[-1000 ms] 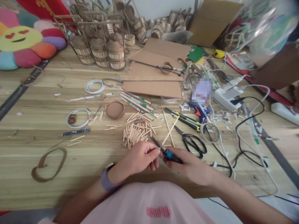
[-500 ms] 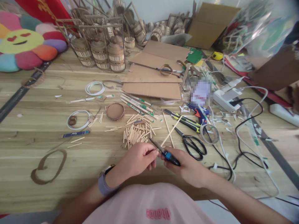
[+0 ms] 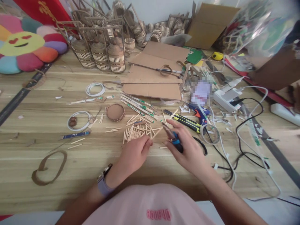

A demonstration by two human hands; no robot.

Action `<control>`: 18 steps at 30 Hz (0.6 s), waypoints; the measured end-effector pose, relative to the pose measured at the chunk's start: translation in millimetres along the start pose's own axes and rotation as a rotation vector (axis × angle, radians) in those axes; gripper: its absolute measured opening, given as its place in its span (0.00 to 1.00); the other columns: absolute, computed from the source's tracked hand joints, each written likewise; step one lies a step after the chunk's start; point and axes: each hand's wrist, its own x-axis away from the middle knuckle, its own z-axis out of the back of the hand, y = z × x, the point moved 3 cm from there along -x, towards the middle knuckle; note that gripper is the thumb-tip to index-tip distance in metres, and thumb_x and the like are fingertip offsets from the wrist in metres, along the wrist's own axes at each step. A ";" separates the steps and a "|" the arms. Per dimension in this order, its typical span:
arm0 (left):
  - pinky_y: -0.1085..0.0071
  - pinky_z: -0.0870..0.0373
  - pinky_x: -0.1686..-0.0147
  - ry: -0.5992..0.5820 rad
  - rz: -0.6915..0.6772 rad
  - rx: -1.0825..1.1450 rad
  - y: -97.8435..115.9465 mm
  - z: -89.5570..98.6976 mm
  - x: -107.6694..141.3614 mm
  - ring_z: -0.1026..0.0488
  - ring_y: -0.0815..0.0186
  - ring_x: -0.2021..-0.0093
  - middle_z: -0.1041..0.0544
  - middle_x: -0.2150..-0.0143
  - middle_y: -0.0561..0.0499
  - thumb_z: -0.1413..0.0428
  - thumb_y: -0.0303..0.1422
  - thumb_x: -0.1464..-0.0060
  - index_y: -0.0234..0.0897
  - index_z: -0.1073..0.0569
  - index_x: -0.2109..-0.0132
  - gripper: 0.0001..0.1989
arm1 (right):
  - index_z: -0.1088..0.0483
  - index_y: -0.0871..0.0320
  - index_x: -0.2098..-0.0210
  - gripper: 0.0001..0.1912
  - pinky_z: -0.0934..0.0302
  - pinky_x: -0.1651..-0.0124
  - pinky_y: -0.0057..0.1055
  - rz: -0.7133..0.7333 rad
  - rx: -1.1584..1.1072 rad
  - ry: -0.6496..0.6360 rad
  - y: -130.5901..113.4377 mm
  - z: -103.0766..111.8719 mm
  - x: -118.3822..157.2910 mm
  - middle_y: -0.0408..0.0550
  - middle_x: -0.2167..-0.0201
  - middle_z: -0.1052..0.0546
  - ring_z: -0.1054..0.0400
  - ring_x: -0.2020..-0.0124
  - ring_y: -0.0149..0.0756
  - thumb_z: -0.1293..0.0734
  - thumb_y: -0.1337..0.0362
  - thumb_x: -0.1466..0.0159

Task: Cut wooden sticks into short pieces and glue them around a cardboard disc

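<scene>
The left hand (image 3: 133, 153) reaches in from the desk's (image 3: 93, 184) near edge, back upward, a watch (image 3: 105, 175) on its wrist, thumb and forefinger pinched on a thin wooden stick (image 3: 156, 133) slanting toward the far right corner. Apart from it, the right hand (image 3: 186, 147) is wrapped around a hand tool (image 3: 177, 144) with a blue-and-black handle, fingers stretched forward. Whether the stick ends at the tool's dark tip or passes behind it cannot be told.

The left hand partly covers a heap of short sticks (image 3: 137, 132). Pink lettering on the shirt (image 3: 131, 204) seems to read "Chance". Green print on the strips (image 3: 137, 104) is too small to read; gold writing on the red cloth (image 3: 56, 14), far left, is hard to make out. A lilac object (image 3: 201, 92) is pixelated. Beside the right hand, a black looped handle (image 3: 204, 147) is mostly hidden.
</scene>
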 end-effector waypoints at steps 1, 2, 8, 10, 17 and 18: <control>0.71 0.42 0.69 -0.011 -0.011 -0.043 0.0 -2.6 0.2 0.29 0.63 0.69 0.25 0.70 0.51 0.58 0.36 0.35 0.39 0.33 0.67 0.14 | 0.38 0.54 0.56 0.06 0.41 0.45 0.41 0.037 0.000 -0.016 -1.0 -6.1 -3.7 0.60 0.42 0.32 0.38 0.40 0.49 0.39 0.64 0.33; 0.70 0.42 0.69 -0.014 -0.021 -0.087 -0.3 -4.8 0.3 0.28 0.62 0.69 0.25 0.69 0.50 0.57 0.35 0.35 0.39 0.33 0.66 0.13 | 0.38 0.55 0.56 0.06 0.40 0.46 0.41 0.043 0.010 -0.040 -0.3 -12.8 -6.8 0.60 0.44 0.30 0.36 0.42 0.50 0.39 0.64 0.33; 0.69 0.39 0.69 0.055 -0.029 -0.395 -5.0 -11.8 -0.5 0.24 0.58 0.66 0.21 0.66 0.44 0.58 0.33 0.34 0.38 0.30 0.61 0.13 | 0.36 0.57 0.58 0.07 0.37 0.62 0.36 -0.086 0.165 -0.055 9.8 -39.2 -10.6 0.54 0.65 0.24 0.28 0.63 0.47 0.41 0.62 0.33; 0.69 0.37 0.69 0.059 -0.012 -0.481 -4.6 -14.3 -0.4 0.23 0.58 0.66 0.21 0.66 0.43 0.58 0.31 0.34 0.37 0.29 0.60 0.13 | 0.36 0.57 0.60 0.06 0.38 0.65 0.35 -0.105 0.202 -0.033 8.8 -43.6 -9.3 0.53 0.66 0.24 0.29 0.65 0.46 0.40 0.62 0.34; 0.65 0.35 0.70 0.065 0.044 -0.512 -1.2 -15.7 -0.2 0.24 0.54 0.68 0.22 0.68 0.41 0.60 0.28 0.35 0.34 0.29 0.61 0.15 | 0.36 0.56 0.63 0.04 0.39 0.64 0.35 -0.165 0.185 -0.022 4.7 -48.7 -12.5 0.53 0.66 0.25 0.30 0.65 0.46 0.40 0.63 0.36; 0.66 0.35 0.70 0.061 0.035 -0.434 -2.1 -13.1 -0.6 0.24 0.55 0.68 0.22 0.68 0.42 0.59 0.29 0.35 0.35 0.29 0.62 0.14 | 0.37 0.56 0.63 0.04 0.39 0.64 0.35 -0.172 0.120 -0.038 7.4 -45.8 -13.9 0.52 0.67 0.26 0.30 0.66 0.45 0.40 0.63 0.36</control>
